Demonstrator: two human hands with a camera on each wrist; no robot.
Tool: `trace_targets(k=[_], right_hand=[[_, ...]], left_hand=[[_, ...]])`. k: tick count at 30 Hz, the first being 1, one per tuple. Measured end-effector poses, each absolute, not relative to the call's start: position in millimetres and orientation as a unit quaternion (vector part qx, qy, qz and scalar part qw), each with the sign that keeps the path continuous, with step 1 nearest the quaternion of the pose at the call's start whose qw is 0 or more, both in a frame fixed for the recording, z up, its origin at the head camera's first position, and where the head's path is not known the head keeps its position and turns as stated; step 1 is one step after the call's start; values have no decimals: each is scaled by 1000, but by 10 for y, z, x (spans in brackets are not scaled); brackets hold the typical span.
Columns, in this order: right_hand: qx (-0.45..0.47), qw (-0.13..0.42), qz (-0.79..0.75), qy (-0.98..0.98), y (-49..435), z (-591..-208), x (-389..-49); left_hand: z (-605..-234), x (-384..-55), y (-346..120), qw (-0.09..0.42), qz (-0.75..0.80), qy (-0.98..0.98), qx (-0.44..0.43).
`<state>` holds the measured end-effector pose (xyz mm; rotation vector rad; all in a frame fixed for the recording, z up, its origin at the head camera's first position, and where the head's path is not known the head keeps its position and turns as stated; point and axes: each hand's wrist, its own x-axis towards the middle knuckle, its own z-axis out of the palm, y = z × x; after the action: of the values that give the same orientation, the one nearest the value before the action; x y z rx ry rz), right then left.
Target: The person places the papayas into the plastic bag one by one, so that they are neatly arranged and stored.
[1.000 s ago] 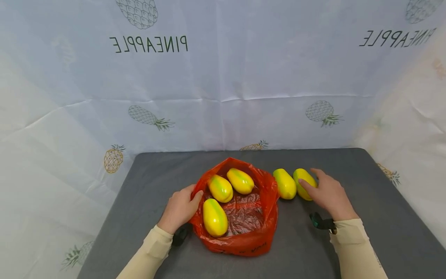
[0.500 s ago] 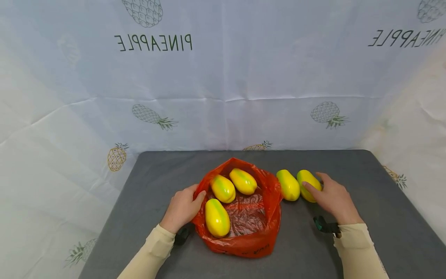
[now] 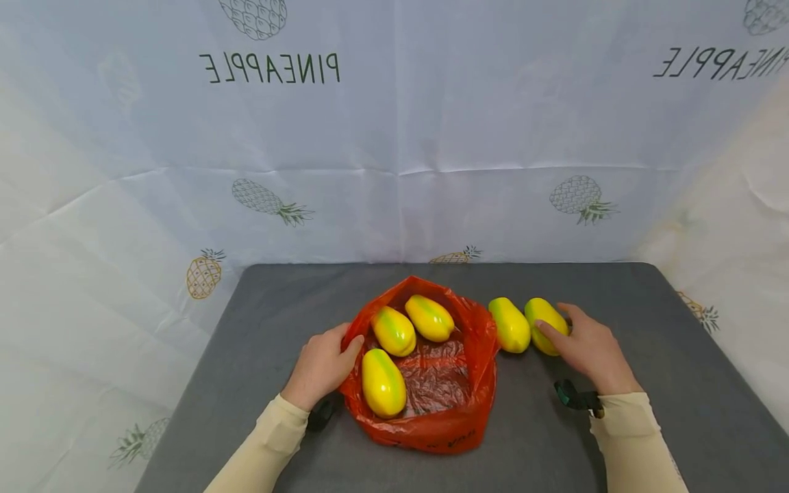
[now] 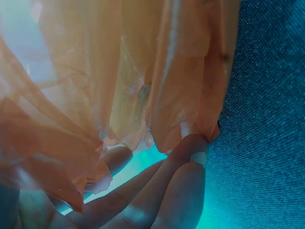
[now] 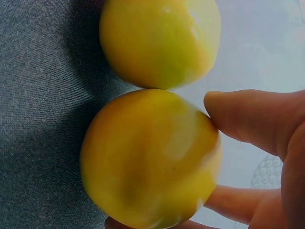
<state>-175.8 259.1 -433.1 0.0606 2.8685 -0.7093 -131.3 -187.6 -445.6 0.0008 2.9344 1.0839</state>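
Observation:
A red plastic bag point(image 3: 434, 431) sits open-mouthed on the grey table, with 3 yellow-green papayas point(image 3: 384, 383) inside it. My left hand point(image 3: 320, 366) grips the bag's left rim; in the left wrist view its fingers point(image 4: 178, 186) curl against the thin plastic. To the right of the bag, two more papayas lie side by side. My right hand point(image 3: 592, 349) holds the outer papaya point(image 5: 147, 162), thumb on one side and fingers round the other. The inner papaya point(image 3: 510, 325) lies between it and the bag, touching the held one in the right wrist view.
The grey table point(image 3: 296, 294) backs onto a hanging white cloth point(image 3: 394, 137) printed with pineapples, which also rises along both sides. Dark straps point(image 3: 576, 396) with wrist cameras sit at both wrists.
My right hand has closed in round the outer papaya, its thumb coming down onto the fruit. The left hand keeps its grip on the bag. The head view has shifted slightly.

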Motion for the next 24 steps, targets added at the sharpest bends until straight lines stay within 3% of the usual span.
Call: trace_targets(k=[24], right_hand=[[17,101,-246,964,2639,-4285,-1778]], left_hand=[[-4412,-1320,-1865,15,337,942,-5]])
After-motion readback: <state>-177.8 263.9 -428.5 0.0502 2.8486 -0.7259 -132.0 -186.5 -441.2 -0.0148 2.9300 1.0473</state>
